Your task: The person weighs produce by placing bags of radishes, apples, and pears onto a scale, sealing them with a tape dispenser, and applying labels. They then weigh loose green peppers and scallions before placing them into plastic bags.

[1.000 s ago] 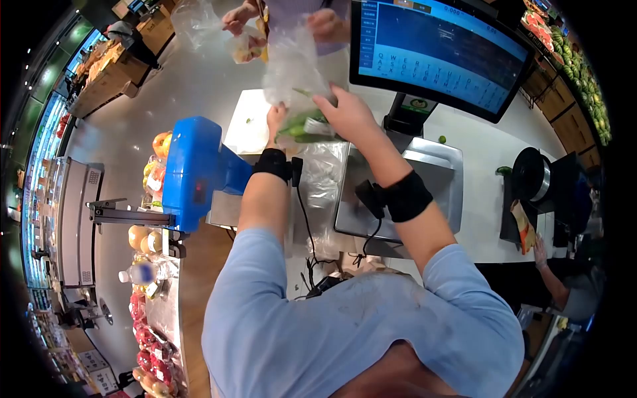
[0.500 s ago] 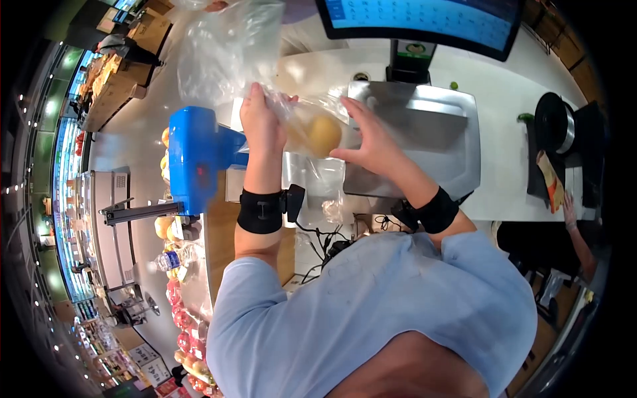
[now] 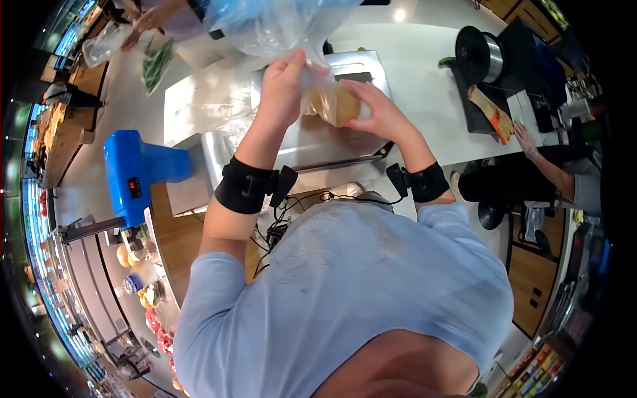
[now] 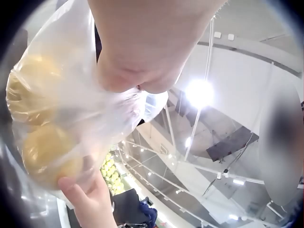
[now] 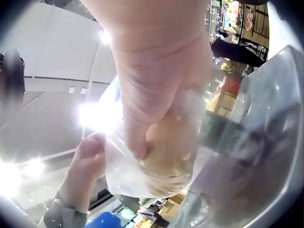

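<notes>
A clear plastic bag (image 4: 102, 107) with yellow round fruits (image 4: 50, 154) in it is held up over the metal scale plate (image 3: 302, 151). My left hand (image 3: 282, 89) grips its gathered neck. Lower down, my right hand (image 3: 381, 114) cups the filled part, thumb and fingers on either side of a fruit. In the right wrist view the thumb presses on that fruit (image 5: 168, 147) through the film. Loose, bluish-looking plastic (image 3: 265, 26) spreads above my left hand.
A blue device (image 3: 126, 179) with a red display stands at the left. Across the counter a person holds a bag of green vegetables (image 3: 158, 63). On the right are a black reel (image 3: 474, 53), a tan and orange item (image 3: 491, 113) and another person's hand (image 3: 526, 139).
My hands earlier held a bag of green vegetables; now they hold the bag of yellow fruits. This bag has moved over the scale plate, and my right hand has closed in on it.
</notes>
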### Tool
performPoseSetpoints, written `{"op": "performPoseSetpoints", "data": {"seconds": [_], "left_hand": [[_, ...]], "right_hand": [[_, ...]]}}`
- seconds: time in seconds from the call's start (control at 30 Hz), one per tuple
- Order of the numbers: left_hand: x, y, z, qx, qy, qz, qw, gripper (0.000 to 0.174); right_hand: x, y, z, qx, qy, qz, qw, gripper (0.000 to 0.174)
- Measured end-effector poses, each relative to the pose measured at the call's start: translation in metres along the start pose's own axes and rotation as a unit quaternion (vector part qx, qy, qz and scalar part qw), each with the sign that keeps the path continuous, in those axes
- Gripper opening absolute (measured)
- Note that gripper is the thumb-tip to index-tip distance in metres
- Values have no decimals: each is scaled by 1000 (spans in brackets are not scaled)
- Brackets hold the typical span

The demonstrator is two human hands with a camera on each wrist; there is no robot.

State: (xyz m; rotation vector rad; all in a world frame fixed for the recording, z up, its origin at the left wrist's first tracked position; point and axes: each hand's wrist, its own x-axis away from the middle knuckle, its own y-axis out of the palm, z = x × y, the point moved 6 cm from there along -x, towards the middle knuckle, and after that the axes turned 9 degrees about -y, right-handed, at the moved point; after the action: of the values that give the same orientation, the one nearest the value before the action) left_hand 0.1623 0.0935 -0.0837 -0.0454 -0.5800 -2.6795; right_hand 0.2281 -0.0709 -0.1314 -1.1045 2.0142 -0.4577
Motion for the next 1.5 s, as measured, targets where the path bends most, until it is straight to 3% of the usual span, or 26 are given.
{"op": "performPoseSetpoints", "data": {"seconds": [0.07, 0.17, 0.3, 0.33, 0.37, 0.4, 0.43, 0.5, 0.57, 0.7, 0.77, 0.83, 0.9, 0.93, 0.97, 1.1, 1.13, 1.2, 1.23, 1.3, 1.33, 1.4, 1.5], "left_hand": [[-8, 16, -12, -90, 7, -47, 995, 36], [-10, 22, -31, -71, -36, -61, 995, 38], [-7, 10, -29, -187, 1, -35, 982, 39], [2, 9, -22, -376, 50, -14, 925, 42], [13, 13, -13, -549, 99, 10, 830, 46], [23, 16, -5, -534, 55, -3, 844, 57], [26, 10, -6, -533, 58, 0, 844, 57], [37, -2, 1, -573, 150, 41, 804, 65], [47, -12, 6, -558, 151, 52, 814, 68], [63, -28, 25, -509, 181, 125, 832, 45], [67, -35, 32, -499, 183, 158, 832, 40], [71, -43, 40, -472, 204, 171, 840, 39], [74, -49, 46, -447, 218, 178, 849, 39], [77, -52, 50, -442, 238, 192, 843, 34], [80, -53, 54, -437, 258, 204, 837, 30], [79, -54, 72, -459, 296, 234, 804, 23], [74, -54, 76, -459, 297, 234, 804, 23], [66, -46, 93, -504, 363, 236, 748, 20], [55, -47, 99, -504, 363, 236, 747, 20], [37, -39, 119, -578, 439, 250, 641, 20], [25, -39, 128, -579, 440, 250, 639, 20], [4, -32, 144, -646, 464, 289, 533, 21], [-25, -27, 160, -685, 440, 307, 493, 21]], "right_hand": [[13, -3, 18, 29, 13, -4, 999, 73], [25, -6, 32, 46, 38, -11, 998, 72], [27, -9, 34, 59, 62, -42, 995, 75], [27, -10, 35, 61, 59, -42, 996, 75], [30, -10, 41, 61, 80, -45, 994, 77], [31, -10, 46, 62, 100, -49, 992, 79], [32, -11, 48, 63, 96, -50, 992, 79], [35, -11, 48, 78, 85, -65, 991, 81], [40, -12, 46, 99, 91, -78, 988, 83], [42, -16, 39, 82, 74, -67, 992, 85], [60, -27, 51, 35, 99, 4, 995, 89], [83, -43, 62, -40, 143, 134, 980, 67], [130, -42, 131, -67, 235, 247, 938, 31], [151, -44, 147, -13, 279, 256, 925, 20], [173, -43, 158, 39, 324, 264, 908, 16], [249, 1, 202, 143, 294, 230, 917, 35], [250, 1, 187, 143, 293, 231, 917, 35], [242, 9, 150, 152, 362, 160, 906, 40], [240, 11, 147, 152, 361, 160, 906, 40], [234, 12, 143, 202, 368, 156, 894, 39], [233, 13, 141, 200, 368, 157, 894, 39], [230, 10, 137, 214, 377, 152, 888, 39], [232, 10, 143, 229, 374, 162, 884, 40]]}}
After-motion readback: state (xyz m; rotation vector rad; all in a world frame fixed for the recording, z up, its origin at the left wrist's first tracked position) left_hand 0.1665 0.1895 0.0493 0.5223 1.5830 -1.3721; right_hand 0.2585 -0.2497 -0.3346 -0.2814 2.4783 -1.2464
